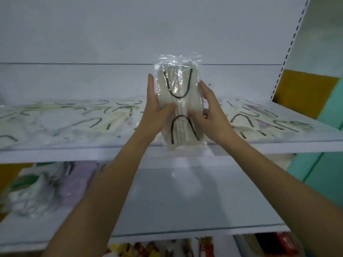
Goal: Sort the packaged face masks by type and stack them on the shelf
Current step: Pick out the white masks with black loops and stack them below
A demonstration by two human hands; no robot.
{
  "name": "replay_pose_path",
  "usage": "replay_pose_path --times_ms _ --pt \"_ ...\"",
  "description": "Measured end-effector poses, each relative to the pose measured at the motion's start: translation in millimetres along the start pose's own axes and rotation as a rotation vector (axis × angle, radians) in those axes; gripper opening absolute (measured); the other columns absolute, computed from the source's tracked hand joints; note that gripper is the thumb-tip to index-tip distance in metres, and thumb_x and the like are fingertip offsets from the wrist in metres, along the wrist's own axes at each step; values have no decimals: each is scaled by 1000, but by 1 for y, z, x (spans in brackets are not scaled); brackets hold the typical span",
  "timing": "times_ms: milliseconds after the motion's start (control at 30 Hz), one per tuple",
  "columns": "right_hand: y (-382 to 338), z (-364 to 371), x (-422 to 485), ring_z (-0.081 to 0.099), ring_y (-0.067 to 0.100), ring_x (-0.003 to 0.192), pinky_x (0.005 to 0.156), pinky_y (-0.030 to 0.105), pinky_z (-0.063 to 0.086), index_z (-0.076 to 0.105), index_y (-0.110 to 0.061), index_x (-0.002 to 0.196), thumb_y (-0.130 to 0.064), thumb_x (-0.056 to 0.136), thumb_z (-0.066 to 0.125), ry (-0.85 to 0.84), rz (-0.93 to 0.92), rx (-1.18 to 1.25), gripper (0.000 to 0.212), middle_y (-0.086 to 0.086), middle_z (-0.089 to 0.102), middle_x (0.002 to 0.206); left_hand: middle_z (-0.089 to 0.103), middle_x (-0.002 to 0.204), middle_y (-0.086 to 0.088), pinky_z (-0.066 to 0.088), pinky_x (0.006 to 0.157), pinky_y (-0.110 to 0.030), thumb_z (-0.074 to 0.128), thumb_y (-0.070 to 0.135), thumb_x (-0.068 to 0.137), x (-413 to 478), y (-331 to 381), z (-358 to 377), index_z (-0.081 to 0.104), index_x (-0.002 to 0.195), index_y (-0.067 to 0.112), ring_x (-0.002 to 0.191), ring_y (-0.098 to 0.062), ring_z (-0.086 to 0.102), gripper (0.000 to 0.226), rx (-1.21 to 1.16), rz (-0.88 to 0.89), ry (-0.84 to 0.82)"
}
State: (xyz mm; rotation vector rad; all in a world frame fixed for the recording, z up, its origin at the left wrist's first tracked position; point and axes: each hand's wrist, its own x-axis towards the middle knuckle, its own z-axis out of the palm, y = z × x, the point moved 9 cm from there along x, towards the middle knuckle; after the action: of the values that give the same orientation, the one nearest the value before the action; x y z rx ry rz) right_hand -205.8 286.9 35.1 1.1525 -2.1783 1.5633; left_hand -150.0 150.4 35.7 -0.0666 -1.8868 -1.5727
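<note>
My left hand (155,110) and right hand (209,113) pinch one mask pack (178,84); loose packs (92,123) litter the shelf (74,155) (I see no stack yet).

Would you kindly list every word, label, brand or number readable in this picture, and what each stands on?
No text can be read anywhere.
The held mask pack: clear wrapper, no print visible.
The mask packs on the upper shelf: no print visible.
The colourful packages on the bottom shelf: too blurred to read.
</note>
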Motion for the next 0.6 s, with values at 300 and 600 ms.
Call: replay_pose_path --times_ms 300,600 --pt "-37 112 -169 40 -15 114 89 2 37 31 -23 131 -5 92 49 -165 -69 245 47 -16 36 124 59 92 5 50 67 -16 51 -4 91 -211 -28 -84 47 105 16 80 0 61 25 3 -269 307" --pt "58 239 -318 40 15 131 107 37 39 30 -34 128 -6 96 45 -491 548 408 45 -5 33 144 63 113 -16 56 81 -40 54 6 93 -335 -177 -138 45 126 8 99 -26 64 35 -48 -757 441"
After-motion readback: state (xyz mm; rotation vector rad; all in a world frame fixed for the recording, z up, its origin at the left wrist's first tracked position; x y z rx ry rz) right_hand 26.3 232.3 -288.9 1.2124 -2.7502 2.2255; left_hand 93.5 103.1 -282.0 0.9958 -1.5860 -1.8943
